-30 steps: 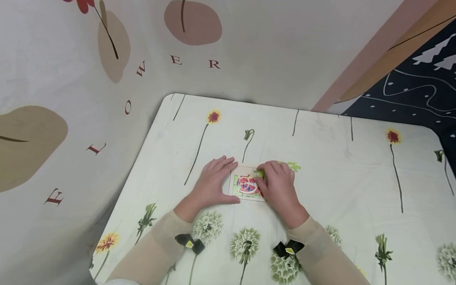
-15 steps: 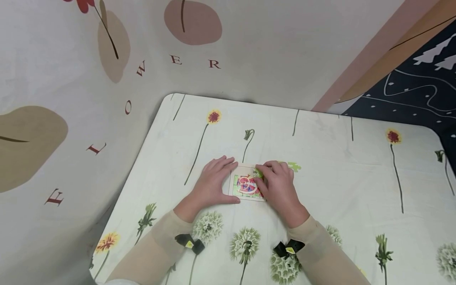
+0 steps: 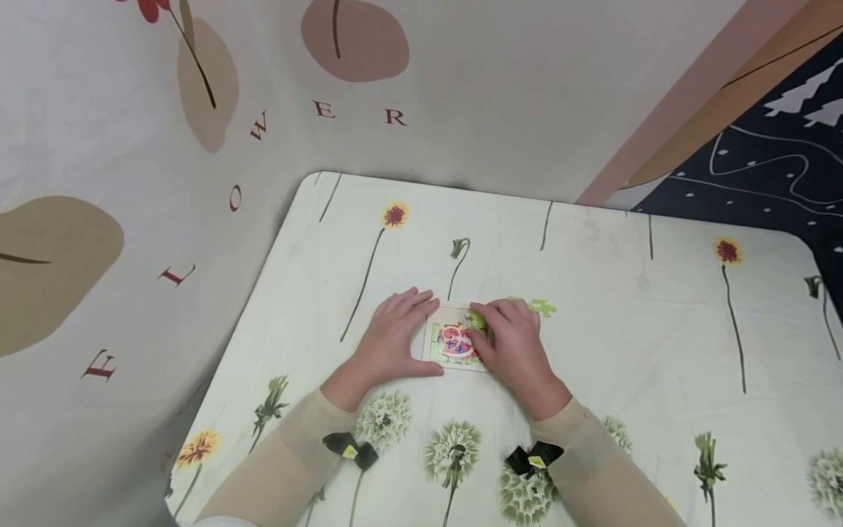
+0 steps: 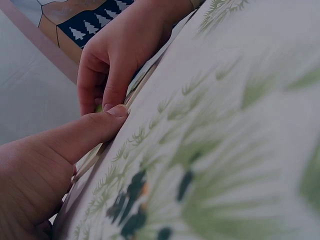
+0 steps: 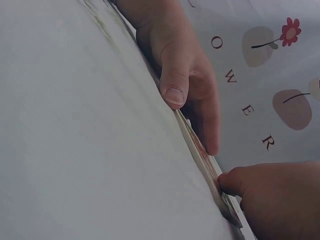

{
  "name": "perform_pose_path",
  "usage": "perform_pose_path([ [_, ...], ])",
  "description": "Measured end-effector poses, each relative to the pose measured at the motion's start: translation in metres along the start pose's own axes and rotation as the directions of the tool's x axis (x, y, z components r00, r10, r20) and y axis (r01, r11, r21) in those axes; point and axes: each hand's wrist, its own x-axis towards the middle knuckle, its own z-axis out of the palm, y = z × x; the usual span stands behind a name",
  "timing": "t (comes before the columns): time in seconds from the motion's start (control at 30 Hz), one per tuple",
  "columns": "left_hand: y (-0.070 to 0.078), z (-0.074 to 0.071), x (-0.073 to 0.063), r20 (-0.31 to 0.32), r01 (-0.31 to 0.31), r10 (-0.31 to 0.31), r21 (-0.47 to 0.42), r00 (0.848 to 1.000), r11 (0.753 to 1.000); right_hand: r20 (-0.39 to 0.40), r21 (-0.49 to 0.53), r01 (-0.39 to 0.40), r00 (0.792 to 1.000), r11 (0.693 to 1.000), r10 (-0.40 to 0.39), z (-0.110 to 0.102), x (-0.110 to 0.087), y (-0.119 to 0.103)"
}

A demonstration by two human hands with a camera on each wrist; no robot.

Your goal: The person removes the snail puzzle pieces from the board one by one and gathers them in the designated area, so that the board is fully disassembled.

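A small square jigsaw board (image 3: 451, 314) with a cream frame lies on the table, a red and pink picture with green pieces filling its lower part. My left hand (image 3: 394, 341) rests along its left side, fingers stretched to the far corner and the thumb at the near edge. Between thumb and fingertips, my right hand (image 3: 516, 342) pinches a green puzzle piece (image 3: 473, 320) at the upper right of the picture. The right fingers partly cover that piece. In the left wrist view the left thumb (image 4: 95, 129) lies straight along the board's edge.
Loose green puzzle pieces (image 3: 543, 307) lie just beyond the right hand, partly hidden by it. A white flowered cloth (image 3: 626, 329) covers the table. Behind and to the left hangs a pale printed curtain (image 3: 500, 95).
The right hand's fingers shift slightly left and turn the green piece a little over the board. The left hand stays in place.
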Motion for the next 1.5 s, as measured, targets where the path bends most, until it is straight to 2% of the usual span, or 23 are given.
perform_pose_path([
  [0.5, 0.0, 0.0, -0.002, -0.004, 0.004, -0.004, -0.005, 1.0, 1.0, 0.012, 0.045, -0.045, 0.999, 0.998, 0.044, 0.003, 0.0, 0.0],
  [0.8, 0.0, 0.001, -0.002, -0.006, -0.003, 0.003, -0.006, 1.0, 1.0, 0.035, 0.094, -0.115, 0.993, 0.989, 0.112, 0.001, -0.002, 0.002],
  [1.13, 0.001, 0.001, 0.0, -0.003, -0.003, 0.003, -0.009, 1.0, 1.0, -0.006, 0.158, -0.12, 0.993, 0.98, 0.122, -0.005, -0.006, 0.013],
  [1.5, 0.0, 0.0, 0.0, 0.018, 0.018, -0.017, -0.019, 1.0, 1.0, -0.022, 0.142, -0.161, 0.986, 0.977, 0.166, -0.016, -0.008, 0.026],
])
